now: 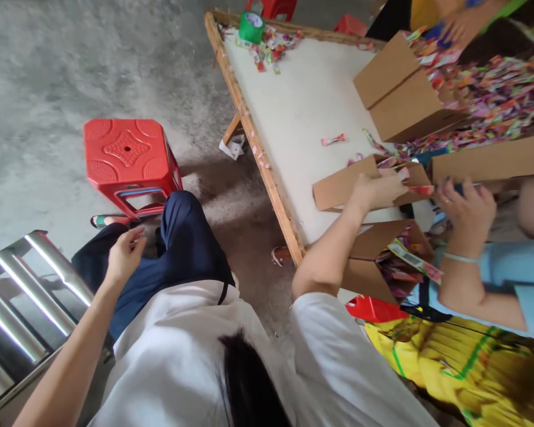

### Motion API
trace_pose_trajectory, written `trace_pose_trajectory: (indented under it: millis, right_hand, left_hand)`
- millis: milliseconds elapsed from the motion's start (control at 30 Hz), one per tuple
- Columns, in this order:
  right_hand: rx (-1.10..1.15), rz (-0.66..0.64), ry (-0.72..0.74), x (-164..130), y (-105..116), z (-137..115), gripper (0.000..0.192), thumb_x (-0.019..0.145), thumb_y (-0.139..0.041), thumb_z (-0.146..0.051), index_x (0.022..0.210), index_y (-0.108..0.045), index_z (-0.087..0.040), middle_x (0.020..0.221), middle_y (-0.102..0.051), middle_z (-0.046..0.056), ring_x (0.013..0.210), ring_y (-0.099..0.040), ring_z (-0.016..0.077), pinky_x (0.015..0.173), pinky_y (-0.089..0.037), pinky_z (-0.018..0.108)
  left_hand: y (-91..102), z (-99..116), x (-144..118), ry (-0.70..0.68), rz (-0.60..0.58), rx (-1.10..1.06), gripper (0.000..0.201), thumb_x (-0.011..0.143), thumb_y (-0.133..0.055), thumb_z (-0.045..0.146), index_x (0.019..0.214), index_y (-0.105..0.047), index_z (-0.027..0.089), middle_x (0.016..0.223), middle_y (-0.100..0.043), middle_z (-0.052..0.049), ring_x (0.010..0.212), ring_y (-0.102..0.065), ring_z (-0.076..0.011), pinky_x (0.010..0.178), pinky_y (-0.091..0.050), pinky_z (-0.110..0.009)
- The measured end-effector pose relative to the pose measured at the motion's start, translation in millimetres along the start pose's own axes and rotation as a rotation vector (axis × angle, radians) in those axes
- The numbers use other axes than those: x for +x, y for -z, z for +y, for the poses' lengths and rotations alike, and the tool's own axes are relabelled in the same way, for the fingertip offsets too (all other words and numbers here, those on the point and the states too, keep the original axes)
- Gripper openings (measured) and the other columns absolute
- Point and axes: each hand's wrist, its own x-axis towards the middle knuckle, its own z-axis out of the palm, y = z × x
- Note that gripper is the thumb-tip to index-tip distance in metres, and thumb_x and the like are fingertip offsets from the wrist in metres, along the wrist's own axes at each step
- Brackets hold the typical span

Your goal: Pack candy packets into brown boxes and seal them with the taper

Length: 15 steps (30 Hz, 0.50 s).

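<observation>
My right hand [378,188] reaches over the table's edge into a small open cardboard box [338,188]. Its fingers are closed on colourful candy packets [404,173] at the box's mouth. My left hand [125,255] hangs low by my knee in dark blue trousers [182,243], fingers loosely apart and holding nothing. A second open cardboard box [367,261] with packets in it sits lower, below my right forearm. A co-worker's hand [468,210], with a wristband and a light blue sleeve, works right beside the small box.
A wood-rimmed white table [249,127] carries a larger cardboard box [400,89], a heap of candy packets [502,95], a stray packet [333,140] and a green tape roll [251,26]. A red plastic stool [127,157] stands left; metal rollers [22,296] and a yellow bag [463,362] lie close.
</observation>
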Motion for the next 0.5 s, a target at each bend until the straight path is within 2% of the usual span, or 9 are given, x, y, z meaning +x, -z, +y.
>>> trace_pose_trajectory:
  millis: [67, 133, 200, 267, 367, 433, 500]
  right_hand:
    - [-0.018, 0.079, -0.175, -19, 11, -12, 0.018, 0.073, -0.074, -0.019, 0.089, -0.071, -0.012, 0.085, -0.066, 0.02, 0.075, -0.054, 0.0242, 0.062, -0.041, 0.037]
    - [0.027, 0.071, -0.222, -41, 27, -29, 0.019, 0.066, -0.078, -0.016, 0.083, -0.072, -0.014, 0.078, -0.068, 0.012, 0.065, -0.053, 0.0197, 0.063, -0.043, 0.035]
    - [0.138, 0.043, -0.208, -62, 50, -49, 0.017, 0.065, -0.078, -0.017, 0.08, -0.072, -0.015, 0.073, -0.068, 0.006, 0.06, -0.053, 0.0173, 0.063, -0.044, 0.033]
    - [0.281, 0.03, -0.147, -81, 79, -72, 0.015, 0.066, -0.077, -0.021, 0.079, -0.072, -0.016, 0.071, -0.066, 0.004, 0.061, -0.055, 0.018, 0.063, -0.046, 0.033]
    - [0.379, -0.031, 0.057, -110, 126, -109, 0.016, 0.068, -0.079, -0.03, 0.08, -0.072, -0.021, 0.074, -0.067, 0.004, 0.069, -0.059, 0.023, 0.069, -0.05, 0.038]
    - [0.387, -0.127, 0.193, -128, 153, -136, 0.015, 0.071, -0.081, -0.034, 0.079, -0.07, -0.027, 0.076, -0.066, 0.003, 0.073, -0.06, 0.0262, 0.071, -0.05, 0.043]
    - [0.439, -0.281, 0.303, -145, 169, -161, 0.011, 0.076, -0.079, -0.033, 0.08, -0.069, -0.034, 0.073, -0.063, 0.001, 0.071, -0.058, 0.0273, 0.068, -0.05, 0.046]
  left_hand:
    - [-23.6, 17, 6, 0.062, -0.136, -0.115, 0.054, 0.078, -0.067, 0.057, 0.114, -0.071, 0.017, 0.11, -0.074, -0.007, 0.11, -0.067, -0.0361, 0.094, -0.053, -0.049]
    - [-52.3, 41, 14, 0.13, -0.299, -0.264, 0.066, 0.072, -0.071, 0.067, 0.113, -0.072, 0.016, 0.113, -0.073, -0.013, 0.111, -0.067, -0.0348, 0.098, -0.054, -0.048]
    - [-82.1, 66, 21, 0.247, -0.46, -0.417, 0.076, 0.066, -0.071, 0.076, 0.113, -0.072, 0.015, 0.117, -0.071, -0.017, 0.114, -0.065, -0.0363, 0.099, -0.053, -0.048]
    - [-109.4, 88, 25, 0.413, -0.627, -0.573, 0.082, 0.066, -0.066, 0.081, 0.115, -0.07, 0.015, 0.124, -0.068, -0.02, 0.121, -0.062, -0.0377, 0.102, -0.05, -0.049]
    - [-139.2, 114, 26, 0.649, -0.853, -0.81, 0.088, 0.075, -0.048, 0.087, 0.122, -0.066, 0.014, 0.136, -0.06, -0.022, 0.129, -0.057, -0.0357, 0.109, -0.044, -0.048]
    - [-148.2, 126, 26, 0.718, -0.94, -1.009, 0.095, 0.081, -0.028, 0.089, 0.125, -0.063, 0.013, 0.139, -0.058, -0.022, 0.131, -0.055, -0.0339, 0.11, -0.042, -0.047]
    - [-145.8, 130, 28, 0.721, -0.931, -1.227, 0.102, 0.082, -0.013, 0.089, 0.125, -0.063, 0.012, 0.139, -0.058, -0.021, 0.13, -0.055, -0.0333, 0.109, -0.042, -0.048]
